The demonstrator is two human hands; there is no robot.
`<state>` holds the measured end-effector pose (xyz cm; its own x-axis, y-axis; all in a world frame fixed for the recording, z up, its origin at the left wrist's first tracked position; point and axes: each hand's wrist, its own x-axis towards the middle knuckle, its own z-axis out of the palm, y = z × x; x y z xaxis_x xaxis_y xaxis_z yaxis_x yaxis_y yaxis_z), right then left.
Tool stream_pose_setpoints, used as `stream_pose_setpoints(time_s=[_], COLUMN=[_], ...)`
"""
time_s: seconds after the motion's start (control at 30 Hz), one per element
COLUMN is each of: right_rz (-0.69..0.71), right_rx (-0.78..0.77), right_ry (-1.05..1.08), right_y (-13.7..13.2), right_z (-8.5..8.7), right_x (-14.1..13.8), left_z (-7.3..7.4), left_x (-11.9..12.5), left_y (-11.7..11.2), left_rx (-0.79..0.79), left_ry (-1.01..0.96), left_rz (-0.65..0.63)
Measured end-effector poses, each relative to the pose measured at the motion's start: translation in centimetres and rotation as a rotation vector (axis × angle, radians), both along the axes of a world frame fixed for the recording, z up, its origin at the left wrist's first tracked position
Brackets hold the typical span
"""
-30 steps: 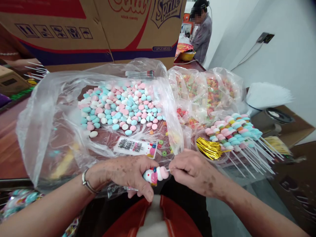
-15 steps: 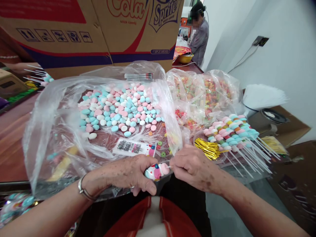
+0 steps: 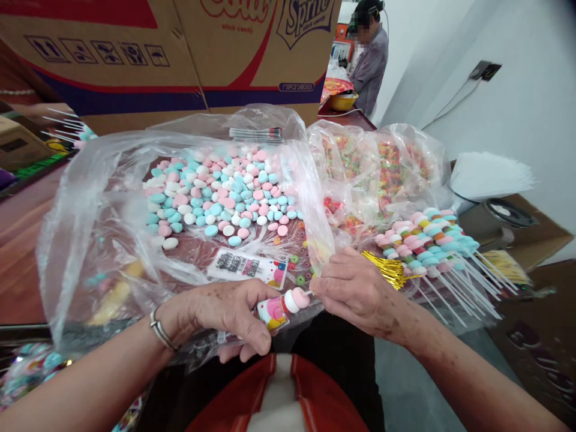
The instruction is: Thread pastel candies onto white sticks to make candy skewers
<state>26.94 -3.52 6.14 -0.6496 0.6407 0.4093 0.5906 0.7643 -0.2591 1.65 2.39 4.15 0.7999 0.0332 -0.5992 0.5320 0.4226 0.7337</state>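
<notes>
As far as I can tell from the head cam feed, the left hand (image 3: 225, 315) has its grip closed around the printed wrapper (image 3: 272, 315) end of a candy stick (image 3: 292, 300), thumb on top and fingers curled under. The right hand (image 3: 355, 291) has a tight fingertip grip on the thin white stick poking out past the pink and white candies. So the candy stick sits between both hands, low over the lap, just in front of the counter (image 3: 18, 252) edge.

Progress-wise, my read is early-to-middle. A decent pile of finished sticks (image 3: 427, 240) lies just right of the right hand, with a bunch of gold twist ties (image 3: 387, 270) beside it. The one in hand has no tie on it that I can see, and I can't tell how much candy is inside the wrapper. Plenty left though: the big clear bag (image 3: 81, 210) holds a heap of loose candies (image 3: 216, 192) in pink, blue and white, and a barcode label (image 3: 247, 267) lies near its mouth.

The counter is dark reddish wood, mostly buried under plastic. A big cardboard box (image 3: 180, 54) stands behind the bag. To the right there's a white wall (image 3: 531, 108) with a socket (image 3: 483, 69), and another person (image 3: 371, 57) is standing way at the back.
</notes>
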Motion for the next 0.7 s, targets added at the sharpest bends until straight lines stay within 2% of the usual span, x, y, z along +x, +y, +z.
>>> stream_pose_setpoints(time_s=[0.13, 0.27, 0.43, 0.63, 0.7], right_rz=[0.051, 0.065, 0.077, -0.011, -0.021], right_rx=[0.122, 0.145, 0.091, -0.012, -0.057], right_ry=[-0.001, -0.057, -0.088, -0.032, -0.030], right_y=[0.2, -0.2, -0.6, 0.0, 0.1], right_z=[0.0, 0.3, 0.6, 1.1, 1.1], right_x=[0.2, -0.2, -1.4, -1.2, -1.0], left_z=[-1.1, -1.0, -0.9, -0.5, -0.2], left_x=[-0.1, 0.4, 0.9, 1.2, 1.3], left_y=[-0.2, -0.2, 0.0, -0.1, -0.2], left_rx=[-0.099, -0.116, -0.123, 0.000, 0.044], left_ry=[-0.068, -0.036, 0.002, 0.045, 0.065], left_rz=[0.051, 0.078, 0.079, -0.005, 0.008])
